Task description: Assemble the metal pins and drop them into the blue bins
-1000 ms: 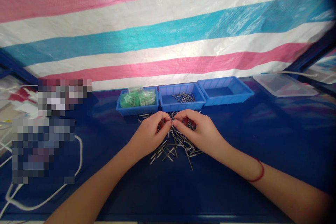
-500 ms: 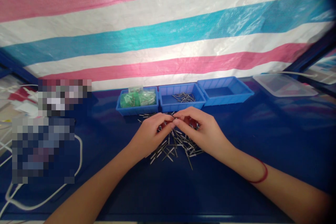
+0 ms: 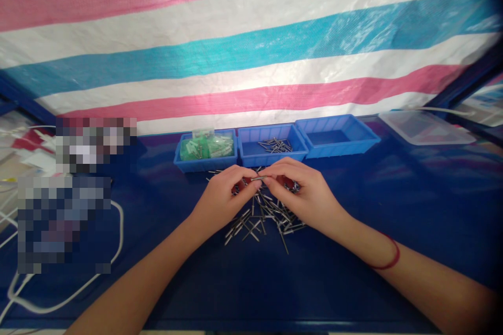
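Between my fingertips is a small metal rivet (image 3: 259, 178), lying roughly level. My left hand (image 3: 228, 191) pinches its left end, and my right hand (image 3: 301, 186) pinches the other end. Beneath both hands a loose pile of rivets (image 3: 271, 210) spreads over the blue table (image 3: 251, 282); my hands hide part of it. Behind them, the middle blue bin (image 3: 251, 155) contains a small heap of similar rivets (image 3: 277, 145). The left blue bin (image 3: 184, 165) holds green and clear plastic bags (image 3: 206, 147) of small parts.
A third blue bin (image 3: 334, 147) stands to the right, beside a translucent lid (image 3: 426, 128). White cable (image 3: 121, 225) loops over the table's left side near a blurred-out area. A striped sheet (image 3: 251, 47) hangs behind the bins.
The rivet between my fingertips now shows more clearly. My left hand has shifted slightly left and up, while my right hand has moved very little.
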A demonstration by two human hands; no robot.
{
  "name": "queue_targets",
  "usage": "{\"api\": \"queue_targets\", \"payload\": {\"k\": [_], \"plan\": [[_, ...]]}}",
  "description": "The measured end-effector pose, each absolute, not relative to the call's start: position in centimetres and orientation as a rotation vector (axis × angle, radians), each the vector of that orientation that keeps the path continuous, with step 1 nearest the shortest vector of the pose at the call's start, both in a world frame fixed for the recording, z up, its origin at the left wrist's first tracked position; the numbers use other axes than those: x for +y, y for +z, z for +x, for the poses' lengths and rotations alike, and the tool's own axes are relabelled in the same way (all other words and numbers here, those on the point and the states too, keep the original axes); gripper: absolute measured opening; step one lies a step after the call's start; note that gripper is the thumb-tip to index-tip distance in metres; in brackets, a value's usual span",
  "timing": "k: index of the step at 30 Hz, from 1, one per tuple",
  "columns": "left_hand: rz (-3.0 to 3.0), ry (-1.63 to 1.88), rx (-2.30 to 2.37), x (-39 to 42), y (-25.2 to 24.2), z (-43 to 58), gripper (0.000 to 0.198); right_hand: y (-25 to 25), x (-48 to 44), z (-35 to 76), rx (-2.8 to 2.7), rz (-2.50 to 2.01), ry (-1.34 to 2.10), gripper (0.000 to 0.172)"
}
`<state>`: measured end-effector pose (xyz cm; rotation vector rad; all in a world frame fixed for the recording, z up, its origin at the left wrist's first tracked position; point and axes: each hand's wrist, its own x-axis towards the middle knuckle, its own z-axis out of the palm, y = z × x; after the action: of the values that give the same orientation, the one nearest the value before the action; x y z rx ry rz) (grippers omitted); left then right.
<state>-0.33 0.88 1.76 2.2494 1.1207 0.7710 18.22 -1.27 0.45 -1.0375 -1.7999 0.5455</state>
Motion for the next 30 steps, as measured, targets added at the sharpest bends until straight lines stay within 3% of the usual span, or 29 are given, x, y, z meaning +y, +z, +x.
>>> {"api": "queue_targets", "payload": {"k": [8, 14, 19, 26, 30], "plan": [[2.241, 0.782, 1.198, 0.6, 2.2, -0.1, 0.019, 0.3, -1.0, 18.2, -1.822, -1.117, 0.649, 0.017], [2.173, 0.763, 1.268, 0.8, 1.8, -0.1, 0.022, 0.5, 1.3, 19.7, -1.169, -1.307, 0.944, 0.028], [2.315, 0.632, 1.206, 1.1, 1.6, -0.5, 0.020, 1.4, 2.4, 21.8, -0.884, -1.198, 1.217, 0.036], [2.639, 0.298, 0.785, 0.7, 2.5, -1.1, 0.012, 1.6, 1.5, 21.2, -0.999, -1.232, 1.199, 0.023], [2.732, 0.169, 0.803, 0.1, 2.3, -0.7, 0.020, 1.2, 1.3, 20.6, -1.117, -1.272, 1.210, 0.020]]}}
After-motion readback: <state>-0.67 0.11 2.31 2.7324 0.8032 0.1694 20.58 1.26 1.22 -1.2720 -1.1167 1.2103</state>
